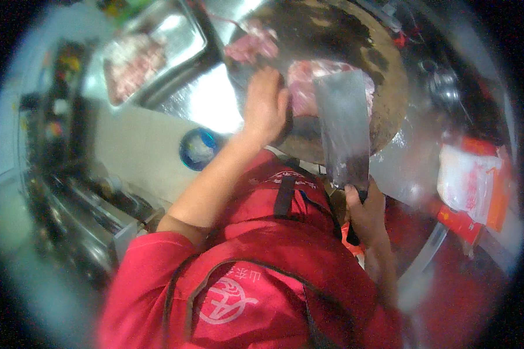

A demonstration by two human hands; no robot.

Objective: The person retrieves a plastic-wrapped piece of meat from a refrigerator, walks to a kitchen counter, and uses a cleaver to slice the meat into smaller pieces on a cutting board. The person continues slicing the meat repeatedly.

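My right hand (364, 213) grips the dark handle of a broad cleaver (345, 126), whose blade lies over or just above a slab of raw meat (303, 87) on a round chopping block (388, 104). At the left edge of the block is my left hand (266, 102), back upward, beside the slab; its fingertips are blurred and partly hidden, so whether they hold anything cannot be seen. Just beyond those fingers lies a smaller piece of raw pink meat (253, 46).
A metal tray (203, 30) stands at the upper left, with pale raw meat (133, 65) at its left. Below the metal counter (209, 100) is a round blue container (196, 148). White-and-orange plastic packages (467, 183) lie at the right, near a shiny metal item (445, 85).
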